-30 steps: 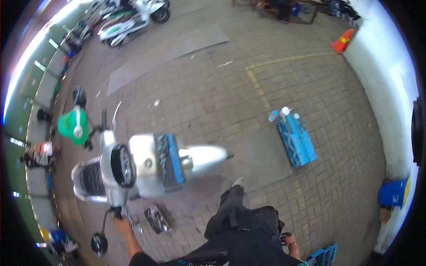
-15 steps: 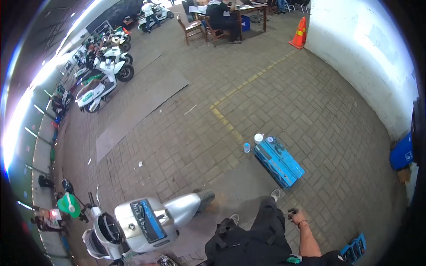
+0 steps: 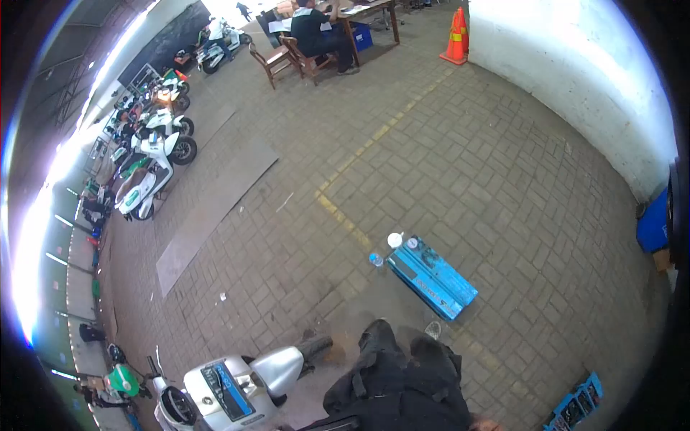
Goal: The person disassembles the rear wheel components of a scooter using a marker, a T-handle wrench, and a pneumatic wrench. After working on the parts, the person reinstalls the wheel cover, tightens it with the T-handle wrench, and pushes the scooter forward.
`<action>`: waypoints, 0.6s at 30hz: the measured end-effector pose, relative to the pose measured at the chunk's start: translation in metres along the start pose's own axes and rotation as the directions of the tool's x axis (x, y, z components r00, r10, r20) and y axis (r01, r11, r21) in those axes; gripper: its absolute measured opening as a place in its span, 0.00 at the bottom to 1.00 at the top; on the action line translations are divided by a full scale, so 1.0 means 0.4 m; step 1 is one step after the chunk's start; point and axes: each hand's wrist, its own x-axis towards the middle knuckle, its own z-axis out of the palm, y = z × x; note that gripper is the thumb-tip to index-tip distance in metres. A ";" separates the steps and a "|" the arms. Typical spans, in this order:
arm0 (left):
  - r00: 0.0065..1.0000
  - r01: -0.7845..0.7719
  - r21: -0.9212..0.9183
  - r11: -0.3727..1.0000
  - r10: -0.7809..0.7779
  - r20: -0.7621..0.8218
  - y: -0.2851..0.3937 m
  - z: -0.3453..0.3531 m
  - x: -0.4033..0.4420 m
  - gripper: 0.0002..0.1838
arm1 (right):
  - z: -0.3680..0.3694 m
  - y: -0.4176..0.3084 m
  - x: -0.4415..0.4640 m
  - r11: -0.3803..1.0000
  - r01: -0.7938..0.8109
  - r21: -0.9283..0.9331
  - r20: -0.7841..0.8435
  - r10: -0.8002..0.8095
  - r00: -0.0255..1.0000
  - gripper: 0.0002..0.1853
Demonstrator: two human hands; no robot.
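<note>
At the bottom edge, beside my dark clothing, a sliver of skin shows from my right hand or forearm [image 3: 486, 425]; its fingers and anything in them are hidden. My left hand is out of view. To the lower left stands a silver scooter [image 3: 275, 372] with a blue and black panel [image 3: 228, 389] on its front. A blue toolbox [image 3: 433, 279] lies on the paving ahead of my feet. Beside its far end are a small clear bottle [image 3: 376, 259] and a white container [image 3: 394, 240].
A blue tray of tools [image 3: 577, 404] is at the lower right. White scooters [image 3: 154, 169] line the left. A person [image 3: 310, 32] sits at a table [image 3: 370, 10] at the top, near wooden chairs [image 3: 272, 63]. Orange cones [image 3: 456, 39] stand by the white wall [image 3: 575, 79].
The view has swung up and right, bringing the table and more scooters into sight. My left hand, earlier at the scooter's handlebar, has left the view. My right hand has dropped to the bottom edge.
</note>
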 end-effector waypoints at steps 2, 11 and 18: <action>0.998 -0.024 -0.043 0.999 0.027 0.054 0.064 0.021 0.023 0.27 | 0.018 -0.052 -0.017 0.999 0.011 0.049 -0.034 -0.009 0.999 0.21; 0.931 -0.023 -0.253 0.967 0.113 0.347 0.275 0.122 0.080 0.25 | 0.063 -0.268 -0.027 0.994 0.051 0.101 -0.142 -0.037 0.989 0.22; 0.811 0.142 -0.422 0.895 0.140 0.568 0.358 0.197 0.085 0.24 | 0.105 -0.347 -0.039 0.994 0.059 0.096 -0.181 -0.041 0.983 0.23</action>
